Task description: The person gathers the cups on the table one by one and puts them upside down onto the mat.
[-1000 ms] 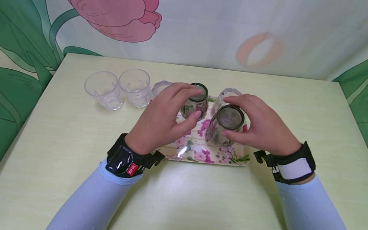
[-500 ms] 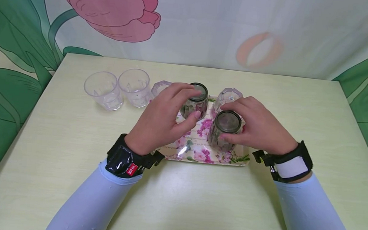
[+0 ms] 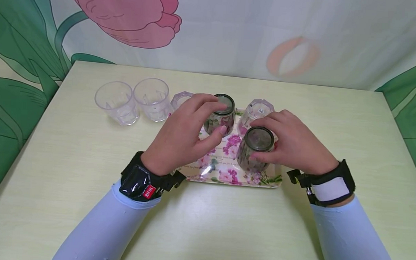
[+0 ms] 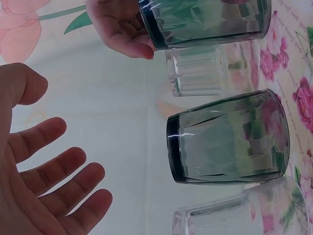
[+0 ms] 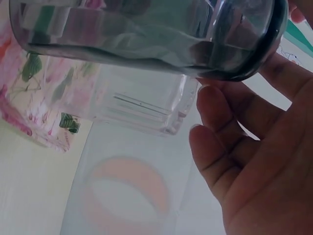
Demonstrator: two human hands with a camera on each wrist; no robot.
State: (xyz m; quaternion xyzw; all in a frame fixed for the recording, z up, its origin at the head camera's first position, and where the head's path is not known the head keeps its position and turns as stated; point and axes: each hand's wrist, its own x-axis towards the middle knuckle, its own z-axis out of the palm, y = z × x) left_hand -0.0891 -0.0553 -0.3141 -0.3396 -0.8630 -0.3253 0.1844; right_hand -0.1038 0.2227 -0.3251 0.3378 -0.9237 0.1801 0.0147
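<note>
Right hand (image 3: 290,144) grips a smoky glass (image 3: 253,147); left hand (image 3: 185,135) spread.

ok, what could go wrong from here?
The right hand pinches the front inverted smoky tumbler near its base, so it might slip or tip. It could also clip the clear inverted tumbler just behind. The left hand, beside the rear smoky tumbler without gripping it, might knock that over.

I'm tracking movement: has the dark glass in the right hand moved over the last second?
Yes. Against the flowered tray in the head view, the dark glass in the right hand has shifted slightly toward the tray's near edge.
</note>
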